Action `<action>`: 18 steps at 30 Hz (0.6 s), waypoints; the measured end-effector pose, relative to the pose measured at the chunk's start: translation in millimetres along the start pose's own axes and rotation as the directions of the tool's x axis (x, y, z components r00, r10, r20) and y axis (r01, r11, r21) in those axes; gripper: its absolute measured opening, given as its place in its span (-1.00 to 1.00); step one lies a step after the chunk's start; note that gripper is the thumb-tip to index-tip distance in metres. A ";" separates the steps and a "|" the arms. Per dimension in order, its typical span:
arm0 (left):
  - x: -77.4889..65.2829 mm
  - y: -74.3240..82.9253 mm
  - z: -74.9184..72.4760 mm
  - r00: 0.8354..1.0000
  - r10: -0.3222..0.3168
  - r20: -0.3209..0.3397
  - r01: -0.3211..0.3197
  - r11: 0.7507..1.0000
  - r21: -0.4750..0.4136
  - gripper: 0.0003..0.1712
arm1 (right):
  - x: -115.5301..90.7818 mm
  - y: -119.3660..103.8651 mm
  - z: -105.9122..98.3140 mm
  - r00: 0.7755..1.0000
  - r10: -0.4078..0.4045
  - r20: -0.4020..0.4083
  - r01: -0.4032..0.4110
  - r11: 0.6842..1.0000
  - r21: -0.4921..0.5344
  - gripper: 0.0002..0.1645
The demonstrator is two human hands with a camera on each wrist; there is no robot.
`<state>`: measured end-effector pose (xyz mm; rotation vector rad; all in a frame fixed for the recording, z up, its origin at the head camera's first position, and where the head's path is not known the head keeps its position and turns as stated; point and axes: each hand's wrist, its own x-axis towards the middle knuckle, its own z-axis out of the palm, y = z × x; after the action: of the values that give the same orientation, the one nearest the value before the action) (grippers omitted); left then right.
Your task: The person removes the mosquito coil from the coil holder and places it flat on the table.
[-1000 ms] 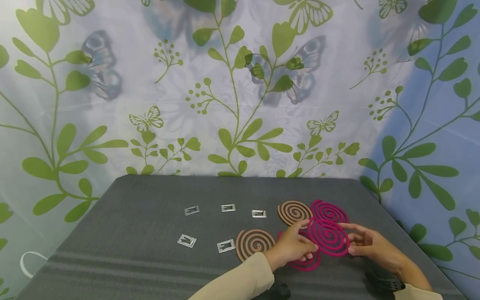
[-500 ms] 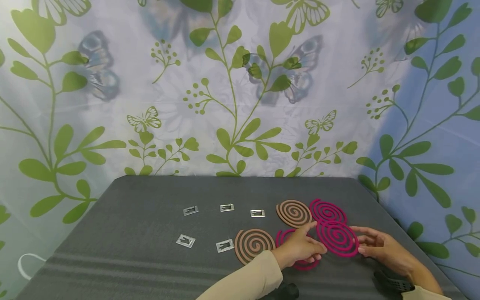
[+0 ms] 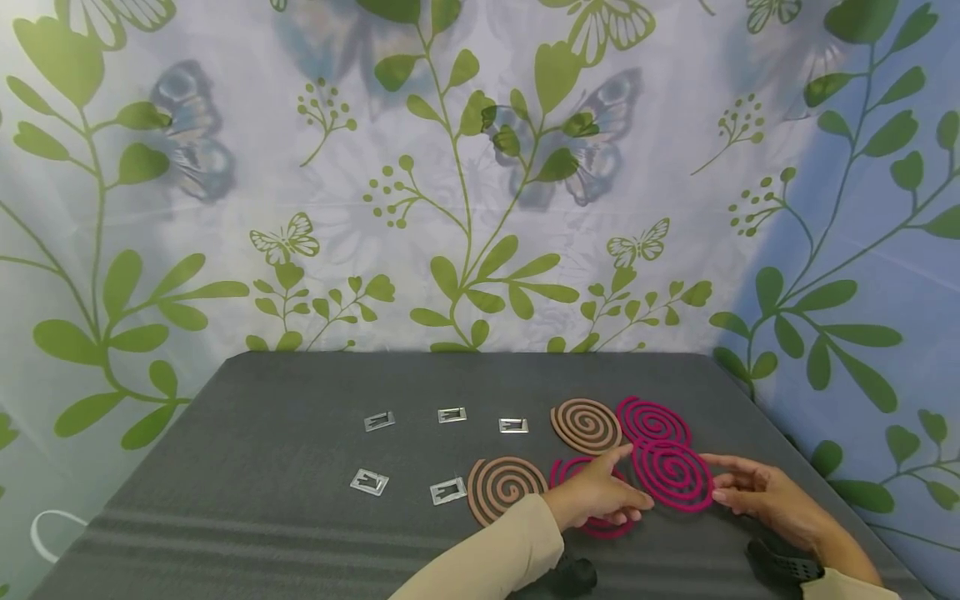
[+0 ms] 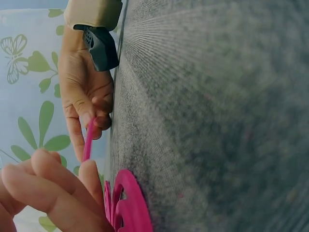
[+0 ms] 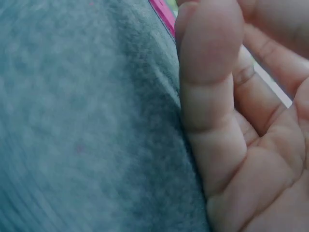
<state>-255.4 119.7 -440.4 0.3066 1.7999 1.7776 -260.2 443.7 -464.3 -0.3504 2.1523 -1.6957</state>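
Observation:
A magenta mosquito coil (image 3: pixel 672 477) is held slightly raised and tilted between my two hands. My right hand (image 3: pixel 772 502) pinches its right edge between thumb and fingers, as the left wrist view also shows. At its left edge are the thumb and index finger of my left hand (image 3: pixel 596 492), which grip the rim. A second magenta coil (image 3: pixel 611 527) lies beneath my left hand, partly hidden by it. Behind the held coil lies another magenta coil (image 3: pixel 652 419), partly overlapped in the head view. In the right wrist view only a magenta sliver (image 5: pixel 164 17) shows beyond the fingers.
Two brown mosquito coils lie on the dark grey table (image 3: pixel 285 533), one near (image 3: pixel 507 492) and one farther back (image 3: pixel 587 425). Left of them are several small metal coil stands (image 3: pixel 448 492). A leaf-patterned curtain (image 3: pixel 480 167) hangs behind the table.
Both hands and the held magenta coil have moved a little to the right, uncovering more of the coil beneath my left hand. Over the last half second they barely move.

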 end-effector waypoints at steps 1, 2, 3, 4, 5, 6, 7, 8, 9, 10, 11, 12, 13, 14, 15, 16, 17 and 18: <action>-0.1 0.1 -0.5 1.000 -0.011 0.005 0.011 1.000 -0.002 -0.05 | 0.1 0.0 0.9 1.000 -0.005 -0.011 0.005 1.000 -0.021 -0.31; 0.0 0.1 -1.3 1.000 -0.021 0.012 0.022 1.000 -0.008 -0.05 | 0.3 -0.1 1.9 1.000 -0.009 -0.023 0.008 0.999 -0.043 -0.30; 0.2 -0.1 -2.2 0.999 -0.030 0.020 0.030 0.999 -0.011 -0.04 | 0.6 -0.1 2.8 0.999 -0.016 -0.033 0.014 0.998 -0.066 -0.30; 0.4 -0.3 -3.3 0.999 -0.038 0.031 0.038 0.999 -0.020 -0.04 | 0.9 0.0 3.6 0.999 -0.024 -0.039 0.021 0.996 -0.083 -0.29; 0.7 -0.4 -4.2 0.998 -0.043 0.038 0.044 0.999 -0.024 -0.04 | 1.2 0.1 4.0 0.999 -0.029 -0.039 0.025 0.996 -0.090 -0.29; 0.9 -0.7 -5.4 0.998 -0.050 0.048 0.052 0.998 -0.034 -0.04 | 1.3 0.5 4.4 0.999 -0.036 -0.038 0.032 0.995 -0.098 -0.28; 1.2 -0.9 -6.4 0.997 -0.054 0.058 0.057 0.998 -0.042 -0.04 | 1.7 0.4 4.9 0.998 -0.040 -0.039 0.035 0.994 -0.105 -0.28; 1.3 -1.3 -7.4 0.996 -0.058 0.066 0.061 0.997 -0.049 -0.04 | 2.1 0.1 5.4 0.998 -0.044 -0.036 0.039 0.993 -0.111 -0.28; 1.3 -1.5 -8.3 0.995 -0.061 0.073 0.065 0.996 -0.055 -0.04 | 2.4 -0.3 5.9 0.998 -0.045 -0.032 0.041 0.992 -0.118 -0.28; 1.3 -1.6 -9.1 0.994 -0.067 0.081 0.072 0.996 -0.060 -0.04 | 2.6 -0.8 6.3 0.999 -0.046 -0.028 0.042 0.991 -0.125 -0.29; 1.2 -1.5 -9.8 0.993 -0.073 0.088 0.078 0.995 -0.061 -0.03 | 2.9 -1.3 6.6 0.999 -0.046 -0.024 0.043 0.990 -0.132 -0.30; 1.0 -1.3 -10.6 0.992 -0.080 0.098 0.086 0.995 -0.058 -0.02 | 3.0 -2.0 7.0 0.999 -0.047 -0.021 0.043 0.989 -0.143 -0.31; 0.8 -1.0 -11.3 0.990 -0.086 0.109 0.092 0.994 -0.052 -0.01 | 3.0 -2.8 7.3 0.999 -0.046 -0.017 0.043 0.987 -0.152 -0.32; 0.7 -0.8 -11.9 0.989 -0.094 0.118 0.099 0.994 -0.045 0.00 | 2.9 -3.7 7.6 0.999 -0.043 -0.015 0.040 0.986 -0.160 -0.33; 1.0 -0.4 -12.4 0.987 -0.101 0.125 0.107 0.994 -0.037 0.00 | 2.8 -4.6 8.0 0.999 -0.039 -0.015 0.036 0.985 -0.170 -0.36; 0.9 0.0 -12.8 0.985 -0.110 0.135 0.115 0.993 -0.029 0.01 | 2.6 -5.5 8.3 0.999 -0.036 -0.016 0.032 0.983 -0.180 -0.39; 0.9 0.4 -13.1 0.983 -0.116 0.140 0.120 0.993 -0.020 0.01 | 2.5 -6.3 8.6 0.999 -0.031 -0.016 0.027 0.982 -0.187 -0.42; 1.0 0.8 -13.3 0.982 -0.124 0.145 0.127 0.992 -0.010 0.01 | 2.4 -7.2 9.2 0.999 -0.026 -0.019 0.022 0.981 -0.194 -0.47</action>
<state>-263.6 109.2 -440.7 0.2992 1.6625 1.6421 -258.6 433.0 -459.4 -0.4146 2.3449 -1.5109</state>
